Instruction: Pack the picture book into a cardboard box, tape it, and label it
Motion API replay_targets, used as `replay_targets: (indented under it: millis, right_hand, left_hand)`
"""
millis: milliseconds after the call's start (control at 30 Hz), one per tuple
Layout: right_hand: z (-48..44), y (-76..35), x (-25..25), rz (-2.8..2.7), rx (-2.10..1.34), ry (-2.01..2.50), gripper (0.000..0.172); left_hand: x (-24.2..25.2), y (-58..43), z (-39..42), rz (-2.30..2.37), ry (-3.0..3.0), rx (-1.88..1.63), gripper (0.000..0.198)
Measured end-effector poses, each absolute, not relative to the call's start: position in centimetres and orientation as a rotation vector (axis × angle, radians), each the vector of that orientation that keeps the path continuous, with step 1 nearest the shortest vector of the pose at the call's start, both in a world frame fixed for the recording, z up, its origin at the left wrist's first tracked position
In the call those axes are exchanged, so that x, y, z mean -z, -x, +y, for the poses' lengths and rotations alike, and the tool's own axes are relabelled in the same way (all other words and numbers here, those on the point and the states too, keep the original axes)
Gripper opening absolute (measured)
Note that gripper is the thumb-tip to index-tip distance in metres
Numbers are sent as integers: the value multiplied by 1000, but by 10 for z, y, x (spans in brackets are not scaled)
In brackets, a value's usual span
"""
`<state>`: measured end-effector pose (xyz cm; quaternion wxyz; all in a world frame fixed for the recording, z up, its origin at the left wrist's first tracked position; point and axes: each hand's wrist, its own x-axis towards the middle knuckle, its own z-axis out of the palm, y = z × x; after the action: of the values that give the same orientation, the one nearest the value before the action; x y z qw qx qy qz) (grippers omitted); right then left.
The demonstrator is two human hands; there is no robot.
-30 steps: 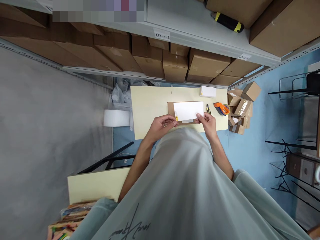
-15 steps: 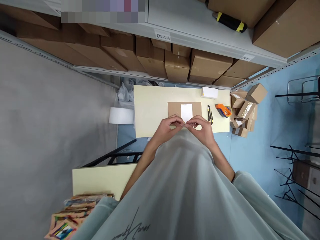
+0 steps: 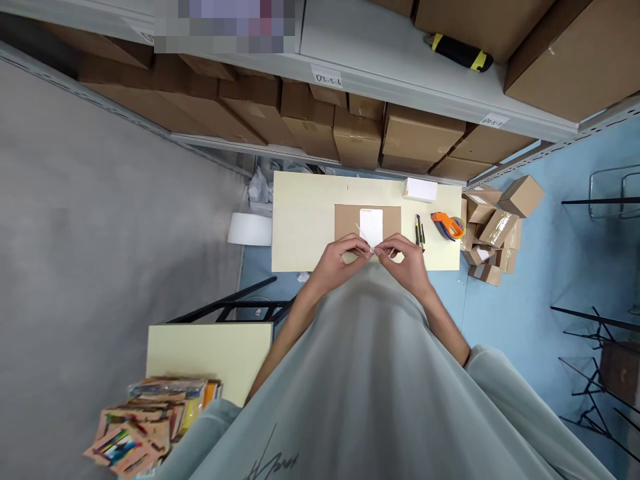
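My left hand (image 3: 345, 257) and my right hand (image 3: 403, 257) meet at the fingertips over the near edge of the cream table (image 3: 303, 223). Both are pinched on a thin whitish strip (image 3: 363, 233), whose free end sticks up to the left; what it is, I cannot make out. Just beyond my fingers lies a flat brown cardboard piece (image 3: 345, 220) with a white label (image 3: 371, 223) on it. A black and yellow cutter (image 3: 419, 231) lies to the right of the cardboard.
An orange tape dispenser (image 3: 446, 226) and a white box (image 3: 421, 189) sit on the table's right part. Cartons (image 3: 497, 227) are piled beyond its right edge. Above the far edge runs a shelf (image 3: 390, 73) of boxes. A side table (image 3: 200, 347) holds packets.
The thin strip now shows sticking up above my fingertips. My hands stay pinched together, slightly further right. The camera view has shifted a little.
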<state>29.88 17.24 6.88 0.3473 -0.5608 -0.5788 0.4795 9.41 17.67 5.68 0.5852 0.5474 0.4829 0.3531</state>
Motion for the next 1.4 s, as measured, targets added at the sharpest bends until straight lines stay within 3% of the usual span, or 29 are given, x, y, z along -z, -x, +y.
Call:
replay_targets:
  millis: [333,667,1400]
  right_hand:
    - [168,-288,-65,-1320,-1463,1432,17]
    - [173,-254,-68,-1211,-1404,1490,14]
    - [196,-136,-60,-930,-1171,1626,27]
  left_hand:
    - [-53,-96,170,1114,-1176,-896,27]
    - [-47,-81,166,1260,-957,-1020,23]
    - [35,190,254,1674,-343,-1311,34]
